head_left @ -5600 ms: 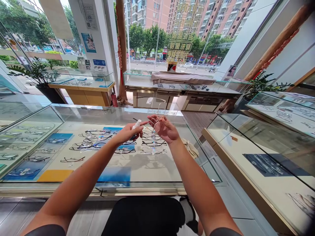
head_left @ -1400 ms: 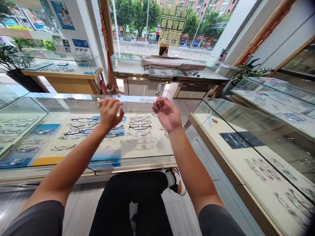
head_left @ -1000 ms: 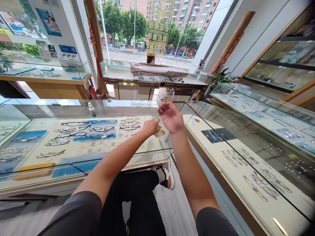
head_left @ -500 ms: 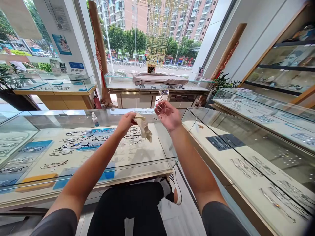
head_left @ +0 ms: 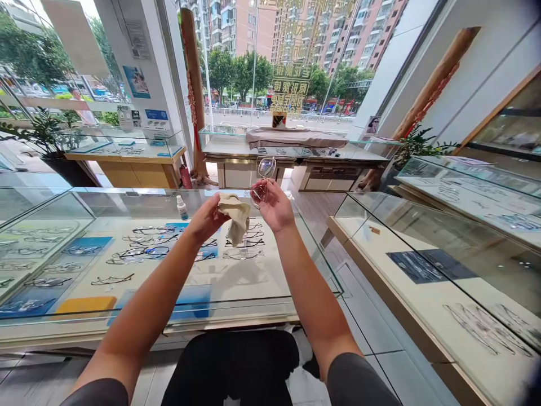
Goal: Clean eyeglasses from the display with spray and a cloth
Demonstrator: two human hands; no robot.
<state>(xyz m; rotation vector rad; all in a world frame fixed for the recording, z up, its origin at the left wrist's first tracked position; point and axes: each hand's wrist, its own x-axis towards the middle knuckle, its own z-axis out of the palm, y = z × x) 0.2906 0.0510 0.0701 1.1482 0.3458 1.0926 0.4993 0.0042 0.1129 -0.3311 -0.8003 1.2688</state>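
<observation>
My left hand (head_left: 205,217) is closed on a beige cleaning cloth (head_left: 235,219) that hangs down from its fingers. My right hand (head_left: 275,207) pinches a pair of thin-rimmed glasses (head_left: 262,179), held upright just right of the cloth. Both hands hover close together above the glass top of the display counter (head_left: 169,304). A small white spray bottle (head_left: 182,208) stands on the counter glass, left of my left hand.
Under the counter glass lie several rows of spectacle frames (head_left: 143,251). A second glass case (head_left: 426,248) runs along the right, with a floor gap between. More counters (head_left: 296,148) and a potted plant (head_left: 46,132) stand by the windows. My dark-trousered knees (head_left: 236,366) are below.
My left hand set the spray bottle down on the counter, reached right, picked up the beige cloth and brought it up beside the glasses. My right hand kept holding the glasses.
</observation>
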